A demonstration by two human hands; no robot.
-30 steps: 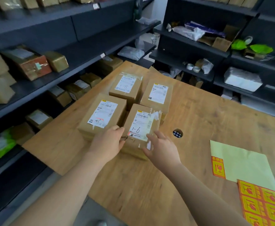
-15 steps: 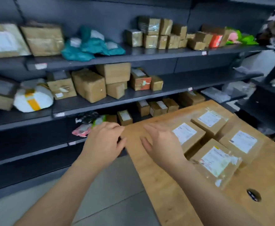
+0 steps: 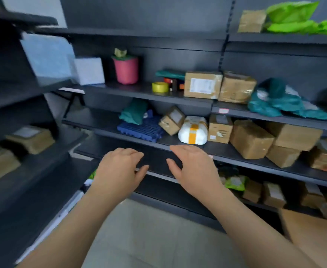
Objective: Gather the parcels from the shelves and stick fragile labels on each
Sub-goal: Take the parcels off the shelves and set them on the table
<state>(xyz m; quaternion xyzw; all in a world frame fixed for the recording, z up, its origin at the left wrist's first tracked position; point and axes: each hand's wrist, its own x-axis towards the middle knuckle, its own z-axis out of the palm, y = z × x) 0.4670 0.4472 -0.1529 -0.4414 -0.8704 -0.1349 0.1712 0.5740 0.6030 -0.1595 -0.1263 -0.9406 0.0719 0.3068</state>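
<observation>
Dark shelves [image 3: 187, 100] full of parcels face me. Brown cardboard parcels [image 3: 202, 85] stand on the upper middle shelf, and more brown boxes [image 3: 250, 139] sit one shelf lower at the right. A white parcel with orange tape [image 3: 193, 130] lies just beyond my hands, beside a tilted small box [image 3: 171, 120]. My left hand [image 3: 118, 167] and my right hand [image 3: 194, 167] hover side by side in front of the lower shelf, fingers relaxed, holding nothing. The labels are out of view.
A pink pot [image 3: 126, 69] and a yellow tape roll [image 3: 160, 87] stand on the upper shelf. Teal bags [image 3: 282, 101] and green bags [image 3: 292, 18] lie at the right. A blue grid tray [image 3: 139, 129] sits on the middle shelf. The wooden table's corner [image 3: 313, 229] shows bottom right.
My view has swung left from the table with its labelled parcels to the shelves. Both hands left the parcels and now hover empty before the shelf.
</observation>
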